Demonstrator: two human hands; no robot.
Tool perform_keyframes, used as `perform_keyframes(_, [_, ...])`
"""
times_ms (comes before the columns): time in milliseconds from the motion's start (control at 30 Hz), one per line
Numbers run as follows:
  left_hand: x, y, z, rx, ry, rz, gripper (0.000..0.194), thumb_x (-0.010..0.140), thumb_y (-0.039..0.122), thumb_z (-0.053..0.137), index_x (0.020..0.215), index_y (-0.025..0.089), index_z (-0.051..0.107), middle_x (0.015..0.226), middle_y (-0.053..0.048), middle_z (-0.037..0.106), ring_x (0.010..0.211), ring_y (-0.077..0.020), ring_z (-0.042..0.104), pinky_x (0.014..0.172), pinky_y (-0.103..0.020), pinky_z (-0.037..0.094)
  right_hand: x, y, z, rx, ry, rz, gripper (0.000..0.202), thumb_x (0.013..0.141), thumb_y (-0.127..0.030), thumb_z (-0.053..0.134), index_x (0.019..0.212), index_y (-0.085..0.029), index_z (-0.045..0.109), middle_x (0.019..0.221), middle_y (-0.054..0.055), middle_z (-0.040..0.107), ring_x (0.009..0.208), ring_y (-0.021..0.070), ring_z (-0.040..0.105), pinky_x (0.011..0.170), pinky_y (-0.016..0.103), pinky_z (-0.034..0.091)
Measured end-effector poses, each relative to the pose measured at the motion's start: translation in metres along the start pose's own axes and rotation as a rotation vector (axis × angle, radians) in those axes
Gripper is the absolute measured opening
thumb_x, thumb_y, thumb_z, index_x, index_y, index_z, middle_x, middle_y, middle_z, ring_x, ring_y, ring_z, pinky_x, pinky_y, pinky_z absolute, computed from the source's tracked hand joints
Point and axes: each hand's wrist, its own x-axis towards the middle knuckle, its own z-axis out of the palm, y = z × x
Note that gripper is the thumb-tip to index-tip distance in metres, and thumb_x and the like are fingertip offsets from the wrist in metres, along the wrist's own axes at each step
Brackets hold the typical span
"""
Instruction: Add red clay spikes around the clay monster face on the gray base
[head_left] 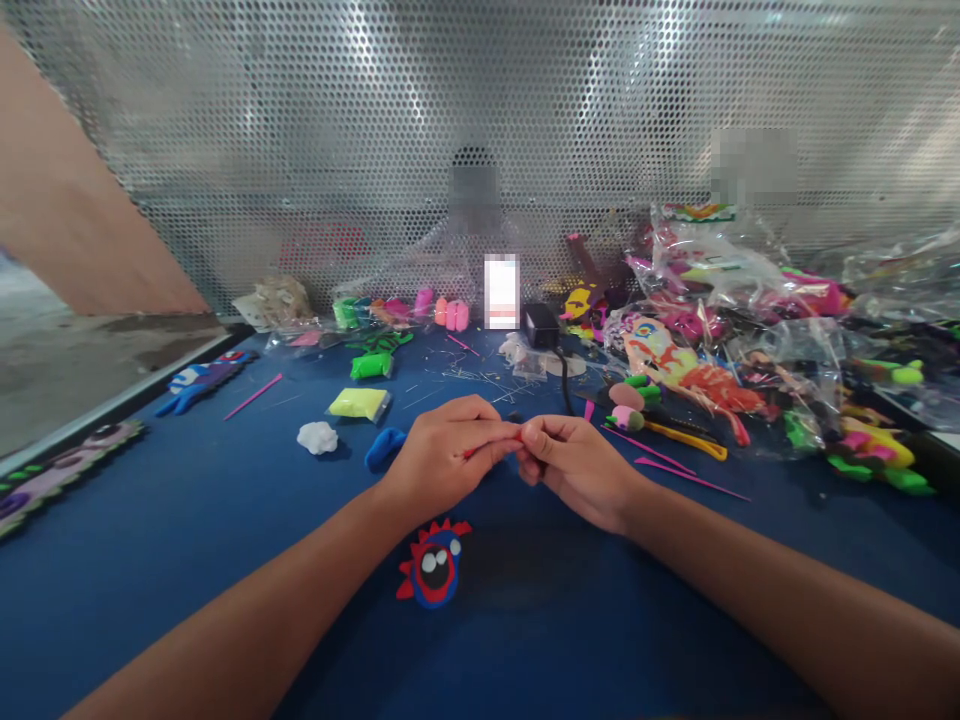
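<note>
Across the near and middle scene spreads a flat, dark-blue table (570,640), with both bare hands over its centre. The left hand (454,450) and right hand (577,465) meet, their fingers drawn narrow and pinching one small piece between them.

Near, just below the left hand, lies a flat, roundish blue-and-red figure of what looks like modelling clay (435,565). Its blue body, red spikes, red ring, black centre and white spots are already in place. Beyond the left wrist sit a clear packet of pale-yellow clay (358,404), a soft blue lump (382,450) and a crumpled white lump (318,438), apparently unshaped.

Smallest is the slender red clay-like piece (469,453) in the fingers, not attached to the figure; its shaping seems unfinished. Whether the figure lacks more parts, I cannot tell.
</note>
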Motion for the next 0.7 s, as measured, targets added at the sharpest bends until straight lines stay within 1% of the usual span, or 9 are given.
perform_keyframes(67, [0.0005,0.0014,-0.0006,-0.016,0.04,-0.004,0.015,0.089,0.023,0.059,0.097,0.023,0.072,0.085,-0.002,0.066,0.076,-0.0113,0.062,0.07,-0.024,0.052,-0.0006,-0.0017,0.0002,0.046,-0.039,0.014,0.025,0.075,-0.039,0.075,0.073,-0.015,0.066,0.06,-0.001,0.058,0.054,0.0105,0.05,0.056,0.026,0.037])
perform_keyframes(133, [0.0011,0.0026,-0.0014,-0.041,0.055,-0.024,0.013,0.089,0.023,0.06,0.095,0.022,0.072,0.086,-0.002,0.066,0.076,-0.0115,0.062,0.069,-0.024,0.052,-0.0017,-0.0036,0.0005,0.084,-0.079,0.052,0.023,0.075,-0.038,0.076,0.077,-0.016,0.068,0.06,-0.001,0.059,0.055,0.0109,0.051,0.058,0.027,0.038])
perform_keyframes(267, [0.002,0.0036,-0.003,-0.071,0.041,-0.043,0.012,0.086,0.02,0.063,0.091,0.022,0.074,0.084,-0.002,0.063,0.073,-0.0104,0.06,0.065,-0.023,0.052,-0.0036,-0.0073,0.0002,0.089,-0.137,0.133,0.024,0.074,-0.038,0.077,0.077,-0.015,0.07,0.059,-0.001,0.058,0.056,0.0109,0.052,0.059,0.027,0.038])
perform_keyframes(333, [0.0018,0.0025,-0.003,-0.073,0.004,-0.033,0.016,0.086,0.017,0.062,0.096,0.024,0.073,0.087,-0.002,0.064,0.077,-0.0111,0.06,0.068,-0.024,0.052,-0.0036,-0.0083,-0.0001,0.079,-0.12,0.124,0.023,0.073,-0.036,0.077,0.077,-0.014,0.07,0.058,-0.002,0.056,0.055,0.0099,0.049,0.056,0.026,0.035])
perform_keyframes(400, [0.0011,0.0006,-0.0024,-0.07,-0.041,-0.018,0.023,0.087,0.016,0.061,0.106,0.025,0.071,0.094,-0.003,0.064,0.084,-0.0125,0.061,0.075,-0.026,0.053,-0.0029,-0.0083,-0.0001,0.079,-0.085,0.088,0.022,0.073,-0.034,0.078,0.077,-0.015,0.069,0.056,-0.003,0.052,0.052,0.0083,0.044,0.052,0.025,0.031])
perform_keyframes(500, [-0.0001,-0.0018,-0.0012,-0.054,-0.06,-0.001,0.03,0.086,0.019,0.063,0.115,0.026,0.066,0.101,-0.004,0.065,0.091,-0.014,0.061,0.081,-0.029,0.053,-0.0015,-0.0068,0.0009,0.066,-0.052,0.037,0.023,0.076,-0.036,0.075,0.075,-0.015,0.066,0.053,-0.005,0.049,0.051,0.0077,0.04,0.05,0.024,0.026])
perform_keyframes(567, [-0.0004,-0.0025,-0.0008,-0.033,-0.032,0.011,0.027,0.086,0.022,0.064,0.112,0.025,0.068,0.099,-0.004,0.065,0.089,-0.0139,0.062,0.079,-0.029,0.054,-0.0007,-0.0053,0.0011,0.026,-0.045,0.012,0.025,0.077,-0.038,0.074,0.072,-0.015,0.063,0.053,-0.004,0.05,0.051,0.0082,0.041,0.05,0.025,0.026])
perform_keyframes(700, [0.0001,-0.0024,-0.0007,0.0,0.022,0.025,0.015,0.085,0.02,0.064,0.098,0.022,0.073,0.087,-0.002,0.066,0.076,-0.0114,0.063,0.068,-0.024,0.053,0.0002,-0.003,-0.0016,-0.032,-0.044,0.001,0.026,0.078,-0.038,0.073,0.07,-0.015,0.063,0.053,-0.004,0.05,0.05,0.0082,0.041,0.051,0.025,0.026])
